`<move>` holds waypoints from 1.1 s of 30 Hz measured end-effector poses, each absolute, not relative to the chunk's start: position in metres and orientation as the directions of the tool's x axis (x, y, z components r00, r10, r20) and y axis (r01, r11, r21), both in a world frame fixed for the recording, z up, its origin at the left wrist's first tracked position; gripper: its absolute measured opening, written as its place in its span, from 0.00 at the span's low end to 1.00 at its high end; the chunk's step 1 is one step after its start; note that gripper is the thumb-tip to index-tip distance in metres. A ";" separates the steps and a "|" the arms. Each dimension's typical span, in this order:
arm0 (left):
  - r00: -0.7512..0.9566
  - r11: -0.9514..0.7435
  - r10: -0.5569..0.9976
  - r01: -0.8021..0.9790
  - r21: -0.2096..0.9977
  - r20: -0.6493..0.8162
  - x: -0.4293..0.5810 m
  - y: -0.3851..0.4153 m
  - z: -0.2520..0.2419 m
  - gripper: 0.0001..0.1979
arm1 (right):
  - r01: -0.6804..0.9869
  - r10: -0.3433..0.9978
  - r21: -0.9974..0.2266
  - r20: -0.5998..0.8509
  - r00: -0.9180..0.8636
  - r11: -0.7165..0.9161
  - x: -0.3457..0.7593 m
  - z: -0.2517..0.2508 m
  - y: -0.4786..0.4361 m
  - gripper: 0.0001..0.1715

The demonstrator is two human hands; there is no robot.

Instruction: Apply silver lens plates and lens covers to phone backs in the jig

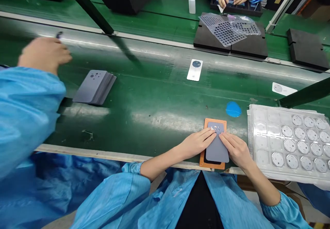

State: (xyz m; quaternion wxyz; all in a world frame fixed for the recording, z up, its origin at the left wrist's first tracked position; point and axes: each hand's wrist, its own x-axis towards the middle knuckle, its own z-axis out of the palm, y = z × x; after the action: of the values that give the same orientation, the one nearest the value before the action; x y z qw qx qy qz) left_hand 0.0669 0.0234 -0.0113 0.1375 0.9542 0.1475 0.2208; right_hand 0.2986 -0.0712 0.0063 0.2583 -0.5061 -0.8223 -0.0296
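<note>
well left of the left hand [197, 143] a co-worker's hand [44, 54] is blurred, the small thing [59, 35] in it unreadable, and the clear tray [260, 129] beside the right hand [237, 150] runs off the edge.

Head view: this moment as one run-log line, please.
left hand: fingertips on grey panel | right hand: fingertips on grey panel | grey panel: lies on orange frame | tray: right of frame
</note>
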 end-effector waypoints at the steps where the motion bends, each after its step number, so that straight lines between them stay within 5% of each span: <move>1: 0.864 -0.912 0.352 0.231 0.338 0.360 0.066 0.024 -0.012 0.21 | 0.846 0.824 -0.222 0.442 -0.355 0.484 0.300 0.006 -0.071 0.24; 9: 0.918 -0.927 0.341 0.292 0.237 0.203 0.071 0.030 -0.010 0.15 | 0.843 0.828 -0.134 0.320 -0.461 0.521 0.309 -0.001 -0.061 0.23; 15: 0.932 -0.928 0.337 0.305 0.213 0.135 0.073 0.028 -0.006 0.18 | 0.863 0.860 -0.095 0.188 -0.474 0.497 0.303 -0.004 -0.060 0.31; 25: 0.927 -0.945 0.327 0.318 0.078 0.182 0.065 0.015 -0.010 0.18 | 0.864 0.863 -0.053 0.106 -0.494 0.501 0.295 0.008 -0.077 0.34; 33: 0.933 -0.919 0.352 0.329 0.218 0.073 0.064 0.015 0.004 0.19 | 0.892 0.904 -0.151 0.113 -0.413 0.427 0.298 -0.002 -0.084 0.35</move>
State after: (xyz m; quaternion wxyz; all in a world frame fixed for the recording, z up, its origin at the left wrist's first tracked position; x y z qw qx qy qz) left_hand 0.0639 0.0146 0.0043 0.1015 0.9779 0.1741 0.0554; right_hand 0.2979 -0.0839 -0.0021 0.0886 -0.5343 -0.8400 0.0335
